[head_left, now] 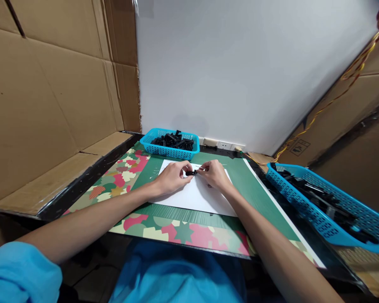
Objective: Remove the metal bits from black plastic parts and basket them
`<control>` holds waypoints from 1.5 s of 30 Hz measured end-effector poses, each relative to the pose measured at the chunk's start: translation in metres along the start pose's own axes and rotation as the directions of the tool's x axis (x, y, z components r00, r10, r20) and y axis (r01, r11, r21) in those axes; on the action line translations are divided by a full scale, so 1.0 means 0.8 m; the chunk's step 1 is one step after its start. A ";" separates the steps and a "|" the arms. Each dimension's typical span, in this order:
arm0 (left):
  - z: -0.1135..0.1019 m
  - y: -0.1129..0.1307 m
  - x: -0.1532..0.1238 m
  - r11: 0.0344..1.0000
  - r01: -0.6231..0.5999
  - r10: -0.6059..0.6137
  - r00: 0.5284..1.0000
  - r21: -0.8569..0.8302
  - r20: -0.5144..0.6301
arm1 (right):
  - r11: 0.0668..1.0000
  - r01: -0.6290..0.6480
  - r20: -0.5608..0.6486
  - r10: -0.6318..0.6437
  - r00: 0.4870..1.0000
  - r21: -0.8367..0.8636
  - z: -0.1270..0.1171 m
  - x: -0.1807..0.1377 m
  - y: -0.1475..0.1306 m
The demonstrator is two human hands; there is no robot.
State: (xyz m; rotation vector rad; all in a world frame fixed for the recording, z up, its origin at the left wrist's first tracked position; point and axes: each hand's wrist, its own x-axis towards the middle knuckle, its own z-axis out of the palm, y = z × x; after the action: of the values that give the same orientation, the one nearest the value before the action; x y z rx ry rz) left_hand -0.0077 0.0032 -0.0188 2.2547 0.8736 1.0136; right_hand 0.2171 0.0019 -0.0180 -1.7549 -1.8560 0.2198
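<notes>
Over a white sheet of paper, my two hands meet at a small black plastic piece. The thumb and fingers of my left hand close around its left side. Pinched together at its right end are the fingers of my right hand. A thin, pale, needle-like sliver shows at the right fingertips; its kind is too small to make out. My fingers partly hide the black piece.
A blue basket heaped with black parts stands behind the paper, near wall sockets. Another blue basket with longer black parts is at the right. Cardboard walls the left side. A green patterned mat covers the table.
</notes>
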 end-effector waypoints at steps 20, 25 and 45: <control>0.001 -0.001 0.000 1.000 0.007 -0.007 1.000 0.003 -0.010 | 0.999 0.023 0.001 -0.023 1.000 0.023 0.009 0.000 0.007; 0.000 -0.001 0.000 1.000 0.008 -0.007 1.000 0.023 -0.018 | 0.998 0.049 -0.001 -0.049 0.999 0.036 0.010 0.001 0.007; -0.003 0.004 0.000 0.998 0.038 -0.038 0.999 0.051 0.010 | 0.993 0.093 -0.061 -0.089 0.994 0.076 0.016 0.002 0.011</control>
State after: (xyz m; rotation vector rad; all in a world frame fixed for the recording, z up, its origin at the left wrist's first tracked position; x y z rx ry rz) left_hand -0.0081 0.0017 -0.0152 2.2744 0.9440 0.9719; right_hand 0.2182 0.0075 -0.0324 -1.6031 -1.8558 0.2024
